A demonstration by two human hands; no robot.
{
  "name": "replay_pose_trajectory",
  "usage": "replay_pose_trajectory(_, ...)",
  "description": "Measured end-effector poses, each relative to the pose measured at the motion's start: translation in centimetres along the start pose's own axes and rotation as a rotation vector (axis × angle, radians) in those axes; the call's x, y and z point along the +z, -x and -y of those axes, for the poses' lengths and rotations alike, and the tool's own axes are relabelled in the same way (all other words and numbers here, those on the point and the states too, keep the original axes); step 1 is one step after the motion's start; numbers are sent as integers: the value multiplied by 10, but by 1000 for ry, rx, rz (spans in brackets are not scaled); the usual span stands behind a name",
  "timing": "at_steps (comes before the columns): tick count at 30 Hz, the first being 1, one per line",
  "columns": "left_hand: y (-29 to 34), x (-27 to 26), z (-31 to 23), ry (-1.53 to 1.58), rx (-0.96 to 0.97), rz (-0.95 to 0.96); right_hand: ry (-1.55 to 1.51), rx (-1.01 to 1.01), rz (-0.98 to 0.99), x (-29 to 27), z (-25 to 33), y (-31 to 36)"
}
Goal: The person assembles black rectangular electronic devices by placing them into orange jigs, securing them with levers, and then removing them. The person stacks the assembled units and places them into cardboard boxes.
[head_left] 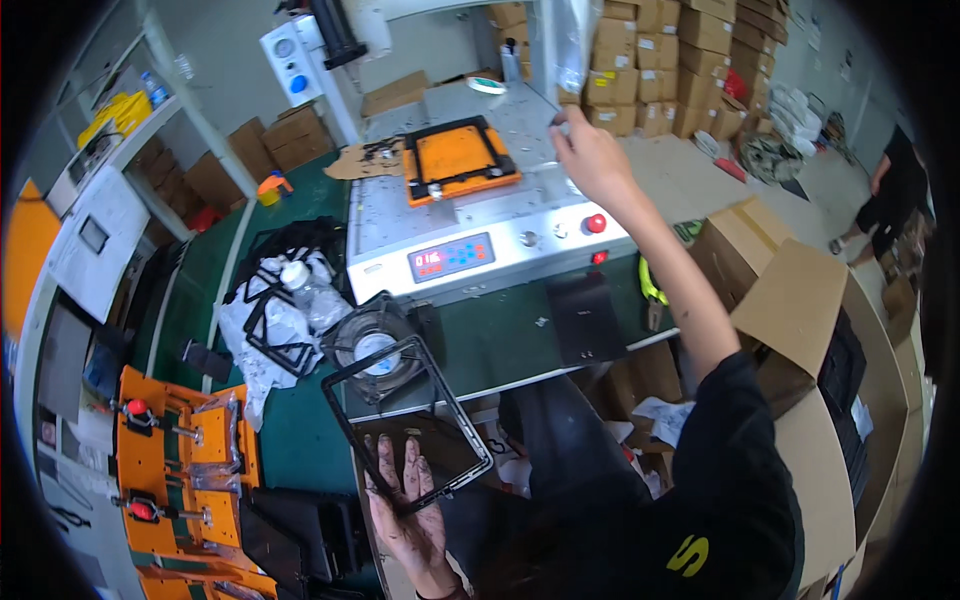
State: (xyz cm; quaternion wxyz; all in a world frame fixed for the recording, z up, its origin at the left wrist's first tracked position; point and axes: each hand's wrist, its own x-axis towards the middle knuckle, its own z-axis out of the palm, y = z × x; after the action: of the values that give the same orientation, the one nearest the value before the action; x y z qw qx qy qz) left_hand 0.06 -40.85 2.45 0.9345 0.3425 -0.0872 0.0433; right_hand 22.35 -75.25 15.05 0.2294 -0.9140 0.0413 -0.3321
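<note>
My left hand (412, 520) holds a thin black rectangular frame (455, 418) by its lower corner, tilted above the table's front edge. Its smudged fingers reach up inside the frame's opening. My right hand (592, 160) is raised over the right side of the machine's metal bed (400, 225), fingers loosely bent and apart, with nothing visible in them. Left of that hand, an orange fixture plate (458, 155) with black bars along its edges lies on the bed. Below the bed, the front panel has a lit display (452, 258) and a red button (596, 223).
A round fan (375, 352) stands behind the held frame. Black frames and a white plastic bag (262, 345) lie to its left. Orange clamp fixtures (190, 440) stand at lower left. Yellow-handled pliers (652, 290) and open cartons (790, 315) are at right. Another person (895, 185) stands far right.
</note>
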Motion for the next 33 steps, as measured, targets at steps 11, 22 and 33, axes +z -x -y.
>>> replay_pose_trajectory(11, -9, 25, 26, 171, -219, 74, -5, -94, -232, 16, -90, 148)
replay_pose_trajectory(22, -5, 58, 55, 141, -306, -29, 151, -62, -85, -8, -82, 125)
replay_pose_trajectory(33, 19, 55, 61, 386, -731, 140, -2299, 319, 773, 18, 26, 218)
